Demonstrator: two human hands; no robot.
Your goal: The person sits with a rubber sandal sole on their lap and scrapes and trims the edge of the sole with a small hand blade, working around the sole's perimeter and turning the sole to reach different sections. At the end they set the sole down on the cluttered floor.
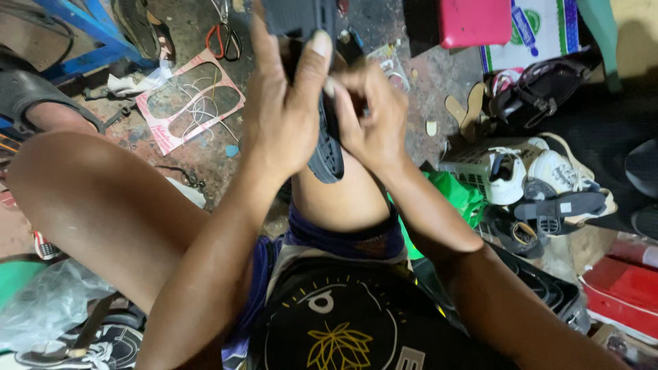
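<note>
A dark shoe with a black ridged rubber sole (327, 147) is held upright over my right knee, its toe end running out of the top of the view. My left hand (284, 109) wraps around its left side, thumb up along the sole. My right hand (370, 116) grips the right side, fingers curled and pinching at the sole's edge. Both hands touch the shoe and each other. My bare knees and dark shorts fill the space below.
On the concrete floor lie a pink card with sole-shaped cutouts (188, 103), orange-handled scissors (223, 38), a pink box (474, 20), a black sandal (538, 89), white sneakers (534, 175), a green bag (456, 192), a blue frame (89, 31).
</note>
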